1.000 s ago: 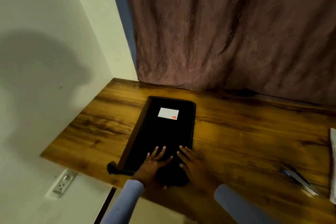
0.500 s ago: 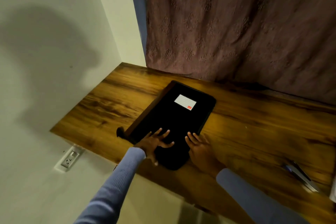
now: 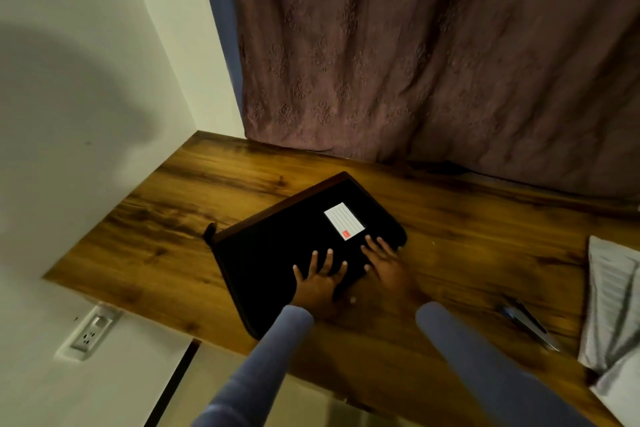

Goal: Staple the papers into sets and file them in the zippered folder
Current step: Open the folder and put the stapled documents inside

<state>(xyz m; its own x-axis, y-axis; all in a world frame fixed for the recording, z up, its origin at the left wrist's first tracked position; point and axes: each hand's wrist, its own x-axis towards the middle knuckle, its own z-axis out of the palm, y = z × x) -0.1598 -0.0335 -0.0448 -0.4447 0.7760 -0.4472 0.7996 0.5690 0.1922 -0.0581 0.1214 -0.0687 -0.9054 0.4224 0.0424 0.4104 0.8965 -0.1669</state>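
Folder (image 3: 277, 253) askew near table (image 3: 173, 218) edge

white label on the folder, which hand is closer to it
Right. The right hand lies flat on the black folder, fingertips just below the white label. The left hand lies flat on the folder too, lower and further left of the label.

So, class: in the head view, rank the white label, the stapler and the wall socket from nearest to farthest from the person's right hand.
From the right hand:
1. White label, just beyond its fingertips on the folder.
2. Stapler, to the right on the desk.
3. Wall socket, far left, below the desk edge.
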